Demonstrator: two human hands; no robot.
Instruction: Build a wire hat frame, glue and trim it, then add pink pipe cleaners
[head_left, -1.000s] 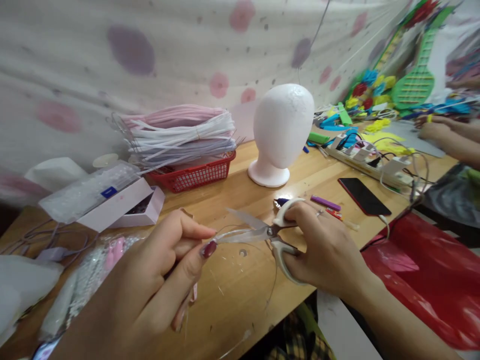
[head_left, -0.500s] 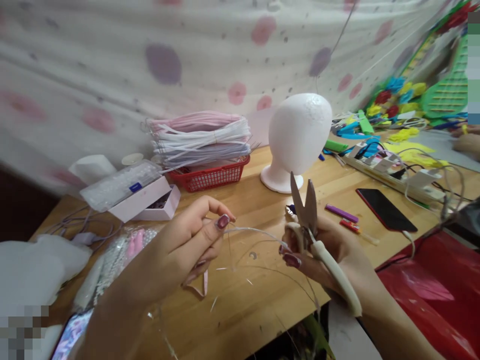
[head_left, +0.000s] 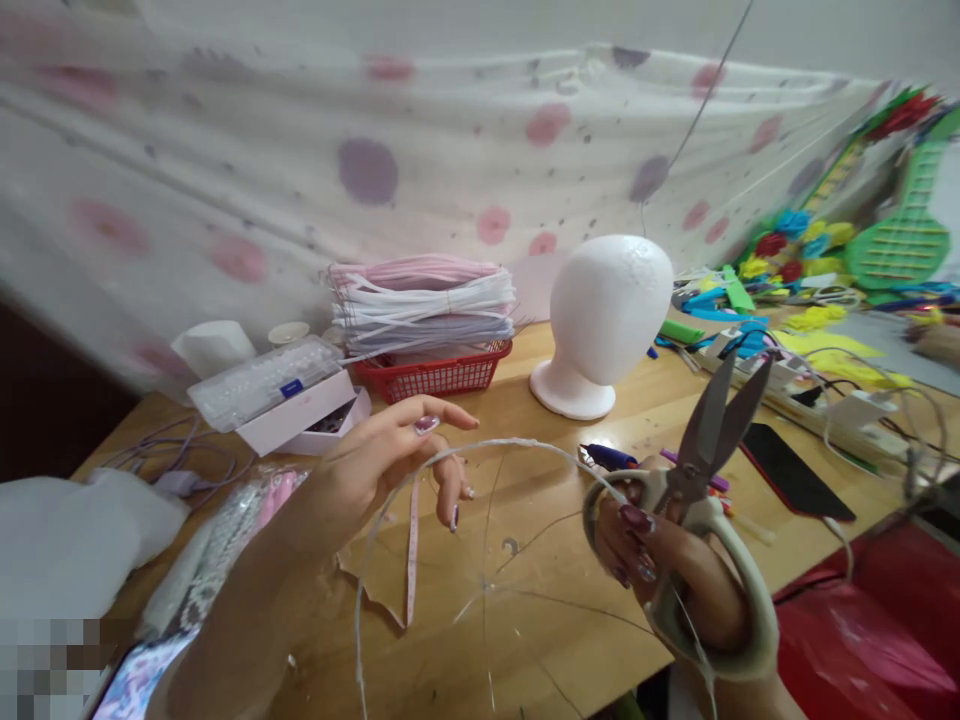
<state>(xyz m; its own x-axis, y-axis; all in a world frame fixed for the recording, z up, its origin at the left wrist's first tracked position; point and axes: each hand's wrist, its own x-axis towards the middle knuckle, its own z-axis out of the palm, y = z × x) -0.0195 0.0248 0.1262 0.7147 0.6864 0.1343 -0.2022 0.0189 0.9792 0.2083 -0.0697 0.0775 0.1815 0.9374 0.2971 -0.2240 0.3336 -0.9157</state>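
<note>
My right hand point(head_left: 667, 560) holds scissors point(head_left: 701, 450) with cream handles, blades apart and pointing up. Between its thumb and fingers it also pinches a thin white wrapped wire point(head_left: 510, 441). The wire arches left past my left hand point(head_left: 401, 450) and drops toward the bottom of the view. My left hand has its fingers spread, palm down, close to the wire, with no grip on it. Thin bare wires point(head_left: 487, 585) radiate over the wooden table below. A pale pink measuring tape point(head_left: 412, 550) lies under my left hand.
A white foam head point(head_left: 611, 310) stands behind my hands. Left of it, a red basket point(head_left: 442, 378) holds bundled pink and white strips. A bead case point(head_left: 266, 385) rests on boxes at left. A phone point(head_left: 796, 470), pliers point(head_left: 611, 458) and a power strip point(head_left: 817, 410) lie at right.
My left hand has opened and let go of the wire. My right hand has turned, the scissors moving right and tilting right. The wire now forms a wide arch. The camera view has shifted.
</note>
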